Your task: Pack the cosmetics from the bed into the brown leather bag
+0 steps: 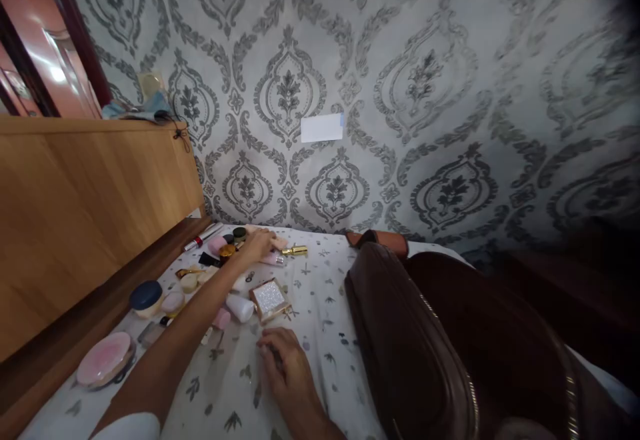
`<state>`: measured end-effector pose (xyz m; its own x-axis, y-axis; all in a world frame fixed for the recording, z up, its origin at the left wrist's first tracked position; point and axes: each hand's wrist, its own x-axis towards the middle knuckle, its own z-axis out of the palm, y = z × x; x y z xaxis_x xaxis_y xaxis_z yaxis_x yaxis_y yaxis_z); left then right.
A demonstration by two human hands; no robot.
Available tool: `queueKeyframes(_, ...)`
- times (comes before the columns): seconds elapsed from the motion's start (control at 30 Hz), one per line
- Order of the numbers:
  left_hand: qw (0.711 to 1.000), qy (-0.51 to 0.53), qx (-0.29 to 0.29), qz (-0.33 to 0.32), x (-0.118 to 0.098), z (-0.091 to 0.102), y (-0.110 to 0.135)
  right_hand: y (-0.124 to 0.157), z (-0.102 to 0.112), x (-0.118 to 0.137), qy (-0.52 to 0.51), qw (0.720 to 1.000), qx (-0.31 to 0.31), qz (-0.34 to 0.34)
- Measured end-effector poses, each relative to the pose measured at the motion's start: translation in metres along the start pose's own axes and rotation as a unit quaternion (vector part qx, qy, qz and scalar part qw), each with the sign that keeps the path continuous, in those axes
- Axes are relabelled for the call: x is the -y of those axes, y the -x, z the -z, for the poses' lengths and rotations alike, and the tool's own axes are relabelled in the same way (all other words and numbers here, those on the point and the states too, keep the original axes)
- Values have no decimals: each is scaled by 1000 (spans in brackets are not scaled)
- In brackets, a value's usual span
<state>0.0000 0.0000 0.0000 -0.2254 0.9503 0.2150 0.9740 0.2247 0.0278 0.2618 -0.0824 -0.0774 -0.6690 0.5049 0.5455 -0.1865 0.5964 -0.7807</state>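
My left hand (259, 244) reaches into a spread of cosmetics on the bed cover, its fingers bent down over a pale pink item (279, 244) whose kind I cannot make out. Beside those fingers lie a gold lipstick tube (295, 251) and a pink tube with a silvery cap (273, 259). Nearer me, my right hand (290, 368) hovers or rests above the cover with nothing in it, fingers loosely curled and thumb apart. Just beyond it is a square compact (270, 299) with a glittery lid and gold edge. A white tube (240, 307) lies left of the compact.
A large dark brown leather bag (400, 347) stands open on the right, with a brown leather item (385, 243) behind it. At left are a blue-lidded jar (146, 298), a pink round compact (105, 359) and a wooden panel (95, 207). Patterned wallpaper (320, 187) covers the back wall.
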Motion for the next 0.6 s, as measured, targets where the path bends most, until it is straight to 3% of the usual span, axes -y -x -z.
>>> queueKeyframes(0.13,999,-18,24,-25,-44,-11,-12,-1,0,0,-3,1000,5,-1)
queueKeyframes(0.23,999,-30,36,-10,-65,-20,-22,-1,1,1,-3,1000,10,-6)
queueKeyframes(0.4,997,-38,51,45,-68,-22,-29,0,1,1,-2,1000,14,-14)
queueKeyframes(0.6,998,-15,14,67,-67,5,-12,-1,1,-2,3,1000,22,-9)
